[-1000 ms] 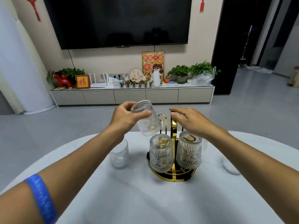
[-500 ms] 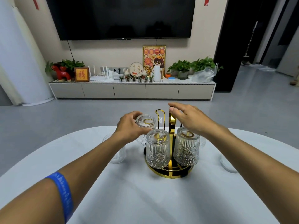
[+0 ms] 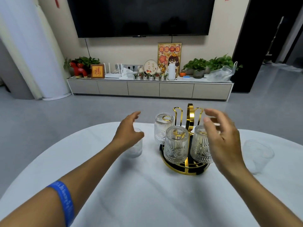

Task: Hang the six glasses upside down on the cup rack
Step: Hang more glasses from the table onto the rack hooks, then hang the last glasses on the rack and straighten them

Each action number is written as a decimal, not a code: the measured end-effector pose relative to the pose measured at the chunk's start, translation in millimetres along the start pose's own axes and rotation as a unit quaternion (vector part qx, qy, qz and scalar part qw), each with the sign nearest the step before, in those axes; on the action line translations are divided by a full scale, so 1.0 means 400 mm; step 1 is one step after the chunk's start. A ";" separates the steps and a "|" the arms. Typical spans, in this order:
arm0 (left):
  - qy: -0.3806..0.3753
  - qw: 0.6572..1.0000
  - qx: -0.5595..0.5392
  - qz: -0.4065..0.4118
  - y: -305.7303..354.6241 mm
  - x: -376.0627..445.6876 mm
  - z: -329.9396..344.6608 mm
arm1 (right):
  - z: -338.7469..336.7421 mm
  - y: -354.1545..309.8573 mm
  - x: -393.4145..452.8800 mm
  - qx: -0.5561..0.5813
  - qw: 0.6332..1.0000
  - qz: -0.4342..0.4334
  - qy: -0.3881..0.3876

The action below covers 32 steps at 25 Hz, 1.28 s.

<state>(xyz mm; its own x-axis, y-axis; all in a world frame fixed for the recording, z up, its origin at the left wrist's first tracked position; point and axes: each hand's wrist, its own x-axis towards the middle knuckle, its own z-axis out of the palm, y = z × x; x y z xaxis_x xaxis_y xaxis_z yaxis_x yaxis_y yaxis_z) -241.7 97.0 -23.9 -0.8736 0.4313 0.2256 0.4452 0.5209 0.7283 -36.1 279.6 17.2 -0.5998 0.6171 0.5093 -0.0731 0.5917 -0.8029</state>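
A gold cup rack point(image 3: 190, 112) with a round base stands on the white table point(image 3: 147, 185). Three embossed glasses hang on it upside down: one at the back left point(image 3: 163, 126), one at the front point(image 3: 176, 145), one at the right point(image 3: 199, 145), partly behind my right hand point(image 3: 221, 136). That hand is open and hovers over the rack's right side. My left hand point(image 3: 129, 130) is open, left of the rack, above an upright glass point(image 3: 135, 149). Another glass point(image 3: 257, 154) stands at the right.
The table's far edge curves just behind the rack. Beyond it lies grey floor, a low TV cabinet point(image 3: 147, 87) with plants and ornaments, and a wall-mounted TV point(image 3: 144, 15). A blue wristband point(image 3: 64, 202) is on my left forearm.
My left hand set its glass upside down on the rack's back-left hook, let go and drew back to the left. My right hand lifted off the rack's top and opened.
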 end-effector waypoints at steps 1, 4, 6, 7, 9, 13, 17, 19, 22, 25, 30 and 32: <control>0.009 0.999 0.045 -0.021 -0.036 -0.017 0.001 | -0.005 -0.002 -0.071 0.023 1.000 0.001 0.019; -0.031 0.991 0.087 -0.095 -0.090 -0.032 0.050 | 0.015 0.013 -0.229 0.049 0.998 0.039 -0.026; -0.015 0.989 0.068 -0.128 -0.075 -0.017 0.073 | 0.024 0.021 -0.275 0.034 0.994 0.058 -0.082; 0.005 0.987 0.065 -0.149 -0.062 -0.015 0.072 | 0.022 0.018 -0.282 0.026 0.992 0.070 -0.104; 0.064 0.981 0.028 -0.182 -0.035 -0.031 0.045 | 0.003 0.008 -0.277 0.014 0.989 0.089 -0.121; 0.154 0.956 -0.231 -0.100 0.065 -0.143 -0.089 | -0.035 -0.080 -0.249 0.125 0.970 0.178 -0.113; 0.038 0.912 -0.405 0.055 0.234 -0.264 -0.200 | -0.058 -0.228 -0.218 0.392 0.823 0.355 -0.207; -0.019 0.900 -0.426 0.093 0.310 -0.306 -0.203 | -0.082 -0.275 -0.203 0.466 0.763 0.385 -0.228; -0.039 0.899 -0.419 0.119 0.390 -0.358 -0.173 | -0.125 -0.301 -0.183 0.507 0.748 0.387 -0.185; -0.098 0.906 -0.383 0.151 0.429 -0.386 -0.126 | -0.162 -0.286 -0.163 0.507 0.763 0.380 -0.129; -0.184 0.919 -0.310 0.163 0.446 -0.276 -0.077 | -0.215 -0.242 -0.028 0.396 0.858 0.326 -0.043; -0.145 0.958 -0.212 0.127 0.433 -0.172 -0.048 | -0.233 -0.212 0.077 0.296 0.914 0.276 0.008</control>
<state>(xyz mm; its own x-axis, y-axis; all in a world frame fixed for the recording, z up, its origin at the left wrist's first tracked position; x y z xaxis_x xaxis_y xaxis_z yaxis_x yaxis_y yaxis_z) -108.5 143.3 99.2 -0.6288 0.7230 0.2861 0.4635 0.0531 0.8845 25.9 296.7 129.8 -0.6635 0.7478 -0.0238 -0.1843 -0.1942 -0.9635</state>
